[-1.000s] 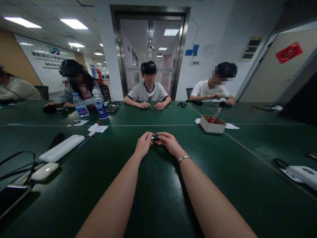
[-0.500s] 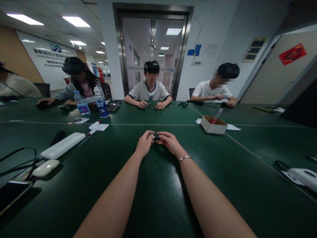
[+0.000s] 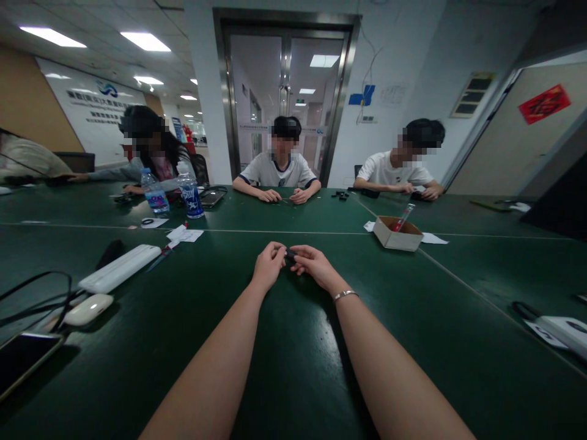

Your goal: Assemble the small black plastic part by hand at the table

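Note:
Just above the green table (image 3: 293, 342), a small black object (image 3: 290, 255) sits between my two hands, too small for me to tell its kind. My left hand (image 3: 269, 264) pinches its left end with thumb and fingers. From the other side, my right hand (image 3: 314, 264) closes its fingertips on the right end. A silver bracelet (image 3: 345, 294) circles my right wrist. My fingers hide parts of the object.
On the left lie a white power strip (image 3: 120, 269), a rounded white device (image 3: 89, 310) and a phone (image 3: 30, 360) with black cables. Two bottles (image 3: 190, 194) stand farther back. An open box (image 3: 397, 237) holds a clear tube. Several people sit across the table.
The black object has turned slightly between my fingers, and the silvery part at its left end no longer shows. My hands stay nearly in place. The view has shifted a little.

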The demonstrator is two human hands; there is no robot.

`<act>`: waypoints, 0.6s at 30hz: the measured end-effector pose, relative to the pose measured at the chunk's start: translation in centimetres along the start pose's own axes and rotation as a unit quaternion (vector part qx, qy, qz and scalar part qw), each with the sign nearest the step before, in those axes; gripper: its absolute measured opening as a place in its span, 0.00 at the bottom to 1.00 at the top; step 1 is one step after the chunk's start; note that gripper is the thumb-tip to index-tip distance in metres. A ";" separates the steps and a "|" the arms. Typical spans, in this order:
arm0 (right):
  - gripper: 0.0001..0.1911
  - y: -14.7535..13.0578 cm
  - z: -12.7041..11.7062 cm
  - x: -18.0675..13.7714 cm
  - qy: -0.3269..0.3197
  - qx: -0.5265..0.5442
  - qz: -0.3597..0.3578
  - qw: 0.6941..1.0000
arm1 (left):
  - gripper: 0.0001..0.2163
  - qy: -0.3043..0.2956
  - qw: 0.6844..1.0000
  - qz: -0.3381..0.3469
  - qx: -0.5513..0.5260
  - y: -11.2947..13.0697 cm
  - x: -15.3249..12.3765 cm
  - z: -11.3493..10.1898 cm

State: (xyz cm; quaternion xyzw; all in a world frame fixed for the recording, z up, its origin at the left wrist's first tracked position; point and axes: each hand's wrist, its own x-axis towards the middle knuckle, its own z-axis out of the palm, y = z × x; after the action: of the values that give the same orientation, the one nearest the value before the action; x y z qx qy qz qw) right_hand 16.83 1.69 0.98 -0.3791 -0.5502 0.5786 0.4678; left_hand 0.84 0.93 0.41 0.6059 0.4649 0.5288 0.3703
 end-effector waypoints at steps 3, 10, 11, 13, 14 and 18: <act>0.11 0.3 0.4 0.1 -0.014 -0.124 0.005 0.992 | 0.14 -0.004 0.999 0.007 0.037 0.3 -0.2 -0.1; 0.22 0.0 2.4 -0.8 0.018 -0.158 -0.011 0.987 | 0.16 -0.025 0.990 -0.030 0.133 0.5 -1.1 0.1; 0.24 -0.2 2.7 -1.0 0.007 -0.131 -0.008 0.991 | 0.15 -0.023 0.990 -0.036 0.131 0.4 -1.2 0.3; 0.23 -0.4 3.4 -1.3 -0.002 -0.101 -0.002 0.995 | 0.15 -0.025 0.990 -0.048 0.132 0.8 -1.2 0.5; 0.20 -0.5 3.5 -1.4 0.000 -0.097 0.002 0.995 | 0.15 -0.038 0.989 -0.050 0.137 1.3 -1.3 0.6; 0.20 -1.3 1.8 -3.2 -0.008 -0.092 0.035 0.995 | 0.20 -0.169 0.963 -0.040 0.203 6.1 -3.7 -1.3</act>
State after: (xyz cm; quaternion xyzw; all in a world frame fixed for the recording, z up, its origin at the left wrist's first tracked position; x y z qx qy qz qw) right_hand 16.11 -1.95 2.27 -0.4345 -0.5912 0.5450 0.4058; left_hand 0.63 -4.43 5.31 0.7300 0.5171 0.2974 0.3337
